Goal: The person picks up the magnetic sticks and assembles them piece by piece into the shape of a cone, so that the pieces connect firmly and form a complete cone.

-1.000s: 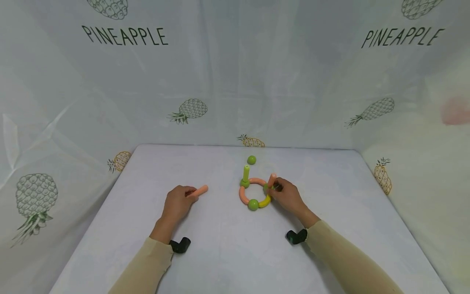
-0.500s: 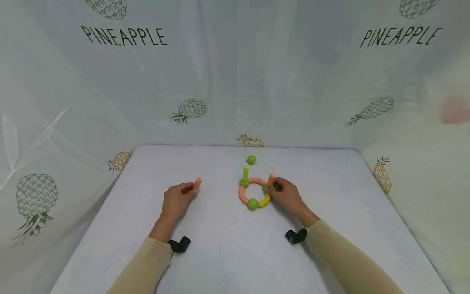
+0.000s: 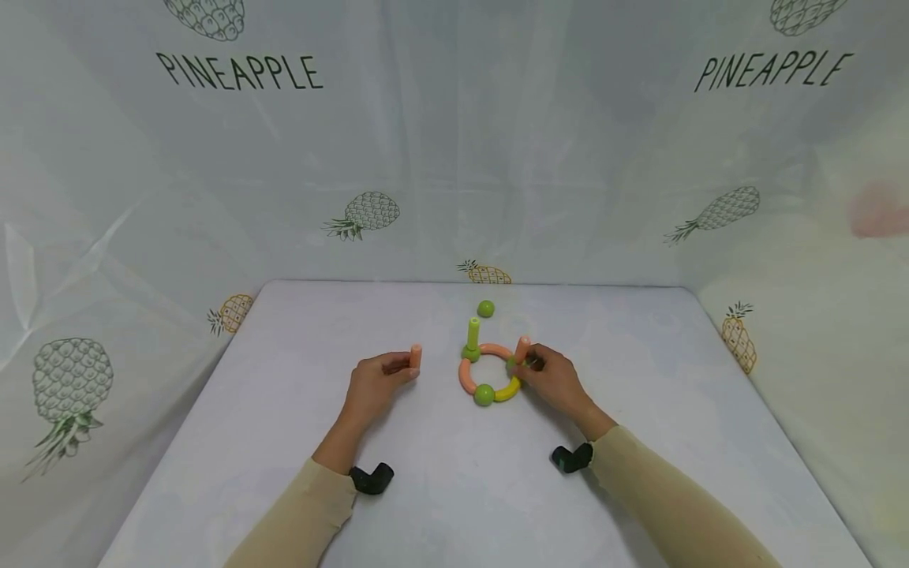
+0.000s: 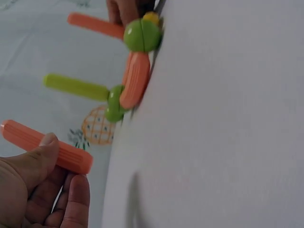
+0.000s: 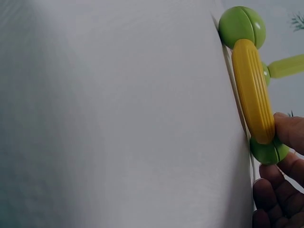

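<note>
My left hand [image 3: 375, 386] pinches a short orange rod [image 3: 415, 356] between thumb and fingers, holding it upright above the table, left of a ring of toy pieces. The ring joins green balls with curved orange sticks [image 3: 465, 377] and a yellow curved stick [image 5: 252, 90]. At its right side, my right hand [image 3: 557, 384] grips a green ball [image 5: 267, 153] that an upright orange rod [image 3: 521, 349] rises from. A light green rod [image 3: 473, 334] stands on the ring's back-left ball [image 3: 471, 354]. The front ball [image 3: 484, 394] carries no upright rod.
A loose green ball [image 3: 486, 308] lies behind the ring, near the back of the white table [image 3: 440, 489]. A pineapple-printed sheet [image 3: 454, 142] hangs behind and beside the table. Each wrist wears a black camera [image 3: 372, 479].
My left hand has turned its orange rod from lying slanted to upright and moved right, toward the ring. My right hand keeps its grip; the ring has shifted slightly left in view.
</note>
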`<control>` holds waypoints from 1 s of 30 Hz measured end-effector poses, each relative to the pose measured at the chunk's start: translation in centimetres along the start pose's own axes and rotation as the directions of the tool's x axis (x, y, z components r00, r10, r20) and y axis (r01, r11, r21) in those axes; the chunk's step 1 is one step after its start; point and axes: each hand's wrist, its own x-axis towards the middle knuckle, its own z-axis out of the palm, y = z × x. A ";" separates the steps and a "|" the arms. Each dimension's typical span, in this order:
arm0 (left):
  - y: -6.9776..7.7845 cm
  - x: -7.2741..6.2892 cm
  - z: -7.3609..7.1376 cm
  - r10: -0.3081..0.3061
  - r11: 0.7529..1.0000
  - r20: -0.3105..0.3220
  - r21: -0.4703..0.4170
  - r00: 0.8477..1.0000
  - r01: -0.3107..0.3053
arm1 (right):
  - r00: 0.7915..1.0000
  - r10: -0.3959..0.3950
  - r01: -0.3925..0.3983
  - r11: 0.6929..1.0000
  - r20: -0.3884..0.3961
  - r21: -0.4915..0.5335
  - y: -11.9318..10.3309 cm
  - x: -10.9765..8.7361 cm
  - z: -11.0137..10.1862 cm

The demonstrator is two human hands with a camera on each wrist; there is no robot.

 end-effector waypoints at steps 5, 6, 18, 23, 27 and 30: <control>1.8 -0.7 2.4 0.024 0.999 0.042 -0.043 0.999 -0.022 | 1.000 0.020 -0.020 1.000 -0.003 -0.004 -0.2 -0.1 0.1; 2.1 -0.8 2.8 0.032 0.998 0.055 -0.051 0.998 -0.029 | 1.000 0.023 -0.023 1.000 -0.004 -0.001 -0.3 -0.1 0.0; 4.2 -0.9 7.1 0.133 0.986 0.172 -0.120 0.976 -0.113 | 1.000 0.000 0.000 1.000 -0.010 0.001 -0.3 -0.1 0.2; 4.1 -0.8 8.2 0.162 0.982 0.184 -0.129 0.970 -0.140 | 1.000 -0.008 0.008 1.000 -0.004 -0.002 -0.2 -0.1 0.2; 3.8 -0.8 8.7 0.167 0.983 0.180 -0.102 0.969 -0.150 | 1.000 -0.004 0.004 1.000 -0.004 -0.004 -0.3 -0.1 0.1; 3.5 -0.8 9.0 0.170 0.985 0.170 -0.068 0.971 -0.161 | 1.000 0.000 0.000 1.000 -0.006 -0.014 -0.3 -0.2 0.1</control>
